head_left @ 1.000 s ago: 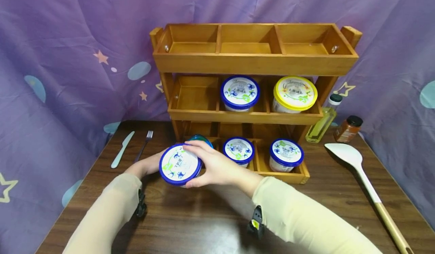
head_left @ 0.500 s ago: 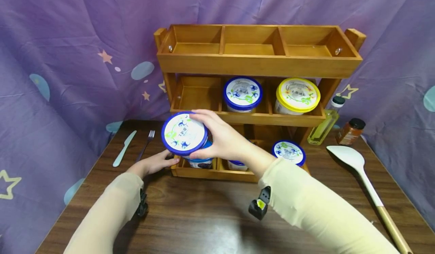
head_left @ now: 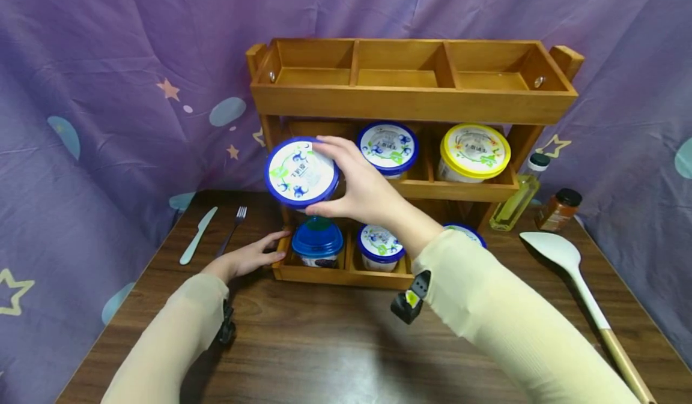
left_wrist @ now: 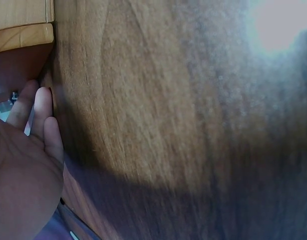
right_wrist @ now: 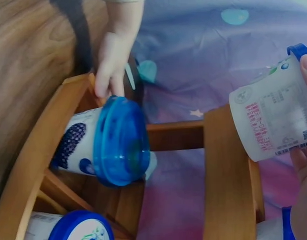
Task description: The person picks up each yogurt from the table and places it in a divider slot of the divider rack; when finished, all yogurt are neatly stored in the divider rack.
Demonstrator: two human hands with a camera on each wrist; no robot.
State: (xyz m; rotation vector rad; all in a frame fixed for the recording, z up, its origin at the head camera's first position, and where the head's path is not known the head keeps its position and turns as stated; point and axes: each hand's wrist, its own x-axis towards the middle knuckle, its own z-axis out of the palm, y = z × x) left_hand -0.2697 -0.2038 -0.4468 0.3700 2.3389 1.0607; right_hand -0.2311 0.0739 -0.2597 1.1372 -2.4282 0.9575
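Observation:
My right hand [head_left: 359, 182] grips a white tub with a blue-rimmed lid [head_left: 301, 173], held in front of the left compartment of the middle shelf. In the right wrist view the tub's printed side [right_wrist: 273, 112] shows, tilted, with fingers and thumb round it. My left hand [head_left: 251, 257] rests with relaxed fingers at the left end of the wooden rack's bottom tier [head_left: 330, 277]. The left wrist view has those fingers [left_wrist: 42, 107] beside the rack's wooden edge. A tub with a blue domed lid [head_left: 318, 237] stands in the bottom left compartment, close to the left hand.
Another blue-lidded tub [head_left: 387, 146] and a yellow-lidded tub [head_left: 476, 150] stand on the middle shelf. Below are more blue-lidded tubs [head_left: 380, 245]. At left lie a knife [head_left: 198, 236] and fork [head_left: 232, 230]; at right, an oil bottle [head_left: 516, 197], a spice jar [head_left: 559, 209] and a large spoon [head_left: 575, 281].
My right hand has raised the tub from in front of the bottom tier to the middle shelf, uncovering the blue-domed tub. My left hand has come away from the tub to the rack's lower left end.

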